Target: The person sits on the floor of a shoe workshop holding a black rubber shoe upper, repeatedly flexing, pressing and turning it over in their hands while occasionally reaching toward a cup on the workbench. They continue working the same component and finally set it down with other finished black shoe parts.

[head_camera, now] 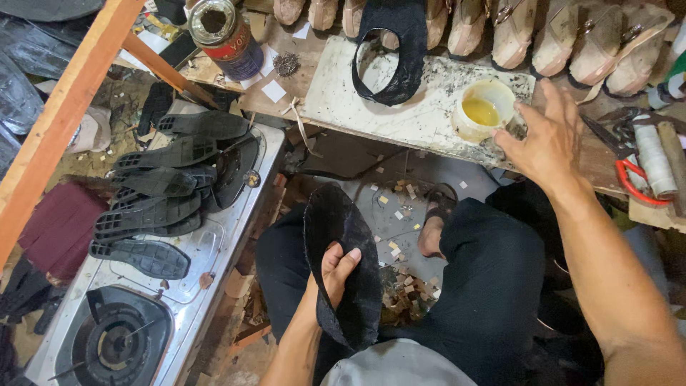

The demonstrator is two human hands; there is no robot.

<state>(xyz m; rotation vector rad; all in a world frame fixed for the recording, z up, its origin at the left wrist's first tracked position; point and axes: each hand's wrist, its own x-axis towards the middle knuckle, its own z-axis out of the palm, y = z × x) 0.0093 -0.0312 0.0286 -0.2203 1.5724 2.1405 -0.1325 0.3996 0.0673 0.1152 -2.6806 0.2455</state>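
Left hand [334,270] is clamped on a black fabric shoe upper [341,264], thumb across its front, holding it over the lap, well below the glue cup [483,109]. Right hand [547,136] is spread out, fingers apart, resting on the surface [400,107] right beside that cup, fingertips just touching its rim; it grips nothing. The cup has yellow glue in it. Another black upper [393,50] lies on the stained white board just left of the cup. Far left of the cup, a pile of black rubber soles [161,196] sits on a gas stove [121,336]. Red-handled scissors [629,175] are off to the cup's right.
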